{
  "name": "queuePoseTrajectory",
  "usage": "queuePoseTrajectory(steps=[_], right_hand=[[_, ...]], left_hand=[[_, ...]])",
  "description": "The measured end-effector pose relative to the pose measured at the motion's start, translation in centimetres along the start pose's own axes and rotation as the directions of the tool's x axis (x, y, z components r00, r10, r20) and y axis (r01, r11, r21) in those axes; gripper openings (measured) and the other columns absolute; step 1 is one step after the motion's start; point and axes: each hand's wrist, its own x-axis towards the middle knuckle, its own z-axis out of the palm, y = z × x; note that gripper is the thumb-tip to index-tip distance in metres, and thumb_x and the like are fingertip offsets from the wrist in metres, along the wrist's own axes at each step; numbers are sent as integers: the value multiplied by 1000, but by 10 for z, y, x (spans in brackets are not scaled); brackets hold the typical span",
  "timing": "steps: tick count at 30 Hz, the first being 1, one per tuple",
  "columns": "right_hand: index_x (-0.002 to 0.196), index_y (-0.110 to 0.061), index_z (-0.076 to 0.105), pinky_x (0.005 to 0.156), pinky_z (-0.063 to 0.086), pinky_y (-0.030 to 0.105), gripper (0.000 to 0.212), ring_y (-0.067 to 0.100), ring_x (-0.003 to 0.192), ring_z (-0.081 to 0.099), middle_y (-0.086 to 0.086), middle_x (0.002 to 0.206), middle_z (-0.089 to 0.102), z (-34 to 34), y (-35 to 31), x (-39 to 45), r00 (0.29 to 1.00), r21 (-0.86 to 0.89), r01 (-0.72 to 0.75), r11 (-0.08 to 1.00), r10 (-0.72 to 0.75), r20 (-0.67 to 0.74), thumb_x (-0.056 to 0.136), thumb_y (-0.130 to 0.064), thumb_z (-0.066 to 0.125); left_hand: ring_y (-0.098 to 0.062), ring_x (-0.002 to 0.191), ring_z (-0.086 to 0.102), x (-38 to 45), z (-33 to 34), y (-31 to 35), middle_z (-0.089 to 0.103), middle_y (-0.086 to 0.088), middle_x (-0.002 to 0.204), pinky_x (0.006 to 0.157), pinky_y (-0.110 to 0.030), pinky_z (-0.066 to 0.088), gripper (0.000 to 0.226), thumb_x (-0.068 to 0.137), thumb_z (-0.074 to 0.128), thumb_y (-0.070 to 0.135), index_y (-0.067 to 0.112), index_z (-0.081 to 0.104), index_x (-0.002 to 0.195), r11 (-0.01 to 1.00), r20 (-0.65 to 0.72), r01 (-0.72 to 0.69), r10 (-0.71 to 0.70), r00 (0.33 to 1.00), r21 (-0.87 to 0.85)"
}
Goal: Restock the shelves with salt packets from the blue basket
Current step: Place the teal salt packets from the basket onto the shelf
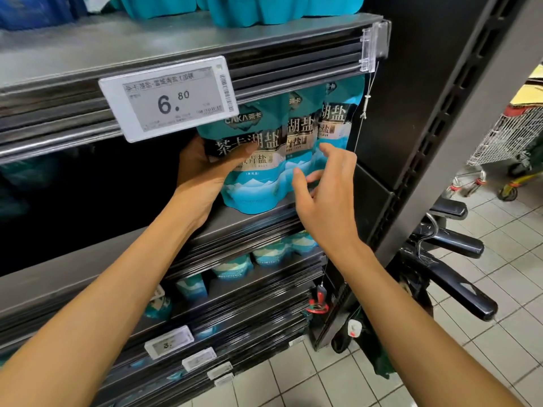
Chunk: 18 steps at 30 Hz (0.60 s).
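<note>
Three teal salt packets stand upright in a row at the right end of a dark metal shelf. My left hand grips the front, leftmost packet by its left edge, thumb across its dark label. To its right stand the second packet and third packet. My right hand hovers with spread, loosely bent fingers just in front of the second and third packets; whether its fingertips touch them is unclear. The blue basket is out of view.
A white price tag reading 6.80 hangs on the upper shelf's rail. More teal packets fill the shelves below and above. Left of the packets the shelf bay is dark. Black handles and a wire trolley stand at right on the tiled floor.
</note>
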Motion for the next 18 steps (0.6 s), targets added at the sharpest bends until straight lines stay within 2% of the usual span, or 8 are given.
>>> queuePoseTrajectory(steps=[3, 6, 9, 11, 13, 16, 18], right_hand=[[127, 0, 49, 72, 54, 30, 35, 16, 70, 59, 10, 117, 47, -6, 3, -5, 1000, 11, 1, 1000, 0, -30, 97, -13, 61], [123, -7, 53, 67, 50, 24, 29, 16, 63, 57, 3, 102, 61, -13, 5, -11, 998, 35, 3, 999, -1, -60, 95, -12, 60], [119, -12, 53, 69, 53, 28, 25, 14, 67, 59, -4, 90, 63, -15, 5, -18, 1000, 42, 5, 999, -4, -29, 95, -15, 59], [117, -11, 54, 72, 55, 35, 23, 15, 67, 59, -2, 89, 63, -14, 4, -21, 1000, 38, 3, 999, -3, 4, 95, -15, 59], [116, -10, 55, 74, 54, 42, 22, 15, 67, 58, 0, 88, 63, -14, 3, -22, 1000, 40, 6, 999, -7, 18, 95, -14, 59], [115, -9, 57, 72, 55, 41, 21, 14, 64, 58, -3, 84, 62, -13, 1, -25, 999, 55, 19, 998, -20, 26, 95, -17, 58], [112, -9, 58, 68, 54, 38, 18, 15, 61, 55, -4, 79, 59, -15, 2, -30, 999, 81, 18, 997, -22, 46, 96, -19, 57]], left_hand=[[0, 93, 72, -7, -6, 1, 77, 19, 95, 78, -18, 55, 31, 80, 77, 13, 21, 64, 107, 998, -36, -22, 24, 999, 54], [11, 89, 66, -15, -17, 2, 73, 19, 93, 82, -15, 52, 14, 88, 65, 24, 28, 57, 99, 983, -52, -53, 63, 997, 178], [14, 89, 64, -24, -23, -1, 65, 11, 100, 87, -15, 52, 16, 90, 59, 20, 29, 52, 102, 949, -14, -114, 123, 992, 294], [14, 88, 64, -27, -23, -4, 64, 10, 99, 85, -11, 49, 24, 95, 61, 9, 30, 50, 101, 939, 1, -128, 135, 991, 318], [14, 88, 64, -27, -20, -3, 65, 12, 99, 84, -10, 48, 29, 97, 61, 6, 32, 49, 99, 936, 5, -123, 128, 992, 330], [13, 90, 63, -29, -19, 2, 63, 13, 101, 84, -10, 48, 20, 93, 62, 19, 31, 49, 103, 918, 5, -140, 148, 989, 371], [8, 97, 63, -39, -26, 3, 62, 13, 105, 88, -13, 49, 24, 90, 61, 29, 23, 51, 112, 903, -6, -170, 188, 982, 393]])
